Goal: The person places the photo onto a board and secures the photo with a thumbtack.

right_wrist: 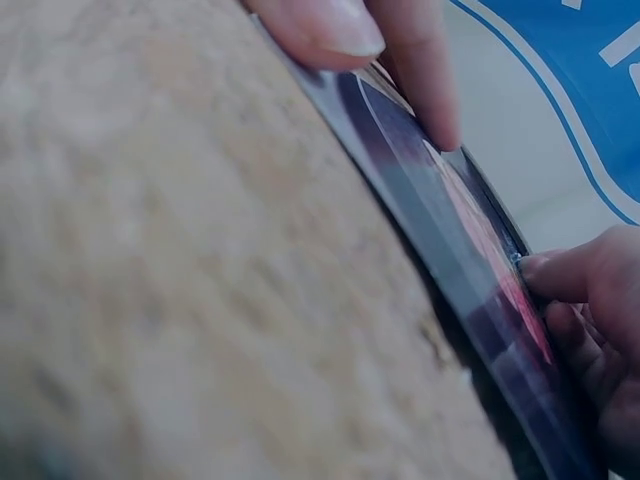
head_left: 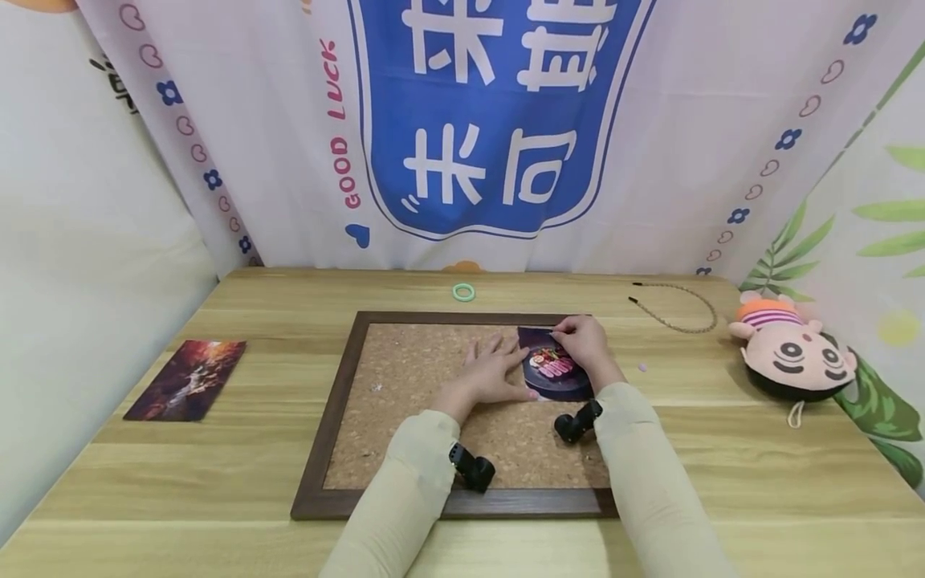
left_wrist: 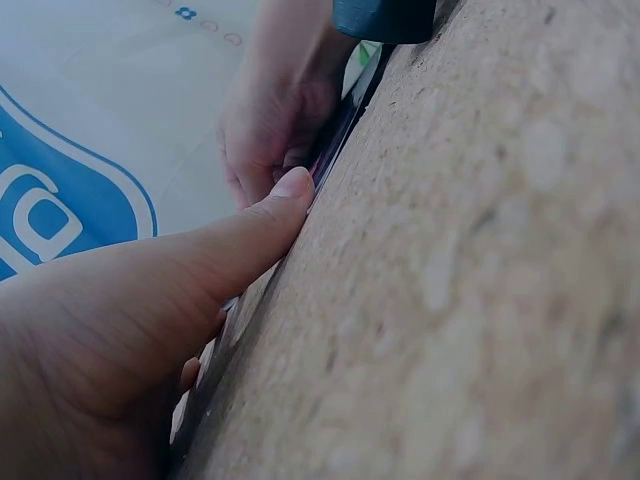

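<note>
A dark photo card with a picture of food on a plate (head_left: 556, 365) lies on the upper right of the framed cork board (head_left: 405, 449). My left hand (head_left: 490, 376) rests spread over the card's left edge, thumb at its lower left corner. At the card's top edge my right hand (head_left: 584, 343) pinches a small clear push pin (right_wrist: 516, 258) between thumb and fingers; most of the pin is hidden by the fingertips. In the right wrist view the card (right_wrist: 490, 330) bows slightly off the cork, with left fingertips on its near end.
Another photo card (head_left: 189, 380) lies on the table left of the board. Small clear bits (head_left: 376, 387) sit on the cork. Behind the board is a green ring (head_left: 463, 292). To the right are a braided cord loop (head_left: 704, 321), a small purple piece (head_left: 642, 367) and a plush doll (head_left: 791, 349).
</note>
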